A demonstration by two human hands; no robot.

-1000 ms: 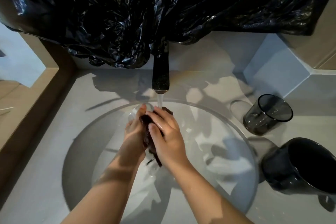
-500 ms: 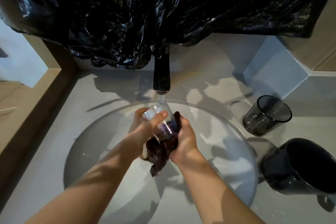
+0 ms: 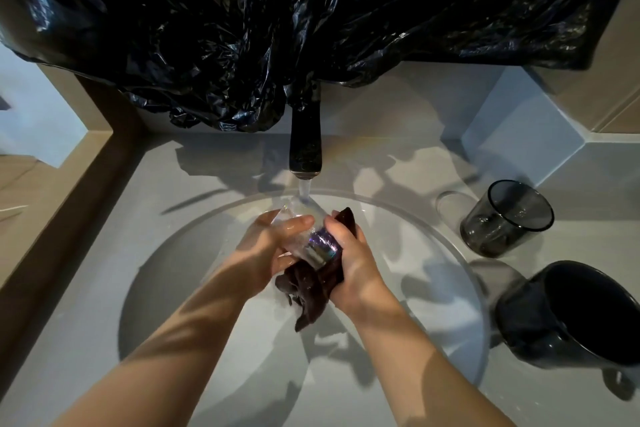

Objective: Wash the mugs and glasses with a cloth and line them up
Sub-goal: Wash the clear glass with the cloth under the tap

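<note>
Left hand (image 3: 266, 246) grips clear glass (image 3: 304, 225) under faucet stream; right hand (image 3: 353, 256) clutches dark cloth (image 3: 311, 291) against its base, over sink basin (image 3: 433, 253).

- Left hand (image 3: 268, 248): just below the faucet (image 3: 305, 142), slightly to its left. Thumb lies across the glass (image 3: 318, 244), fingers curl under it.
- Right hand (image 3: 353, 260): just below the faucet, slightly to its right, back facing up. Fingers wrap the cloth (image 3: 311, 295) and press it to the glass.
- Both forearms bare, converging toward the faucet; hands near each other.
</note>
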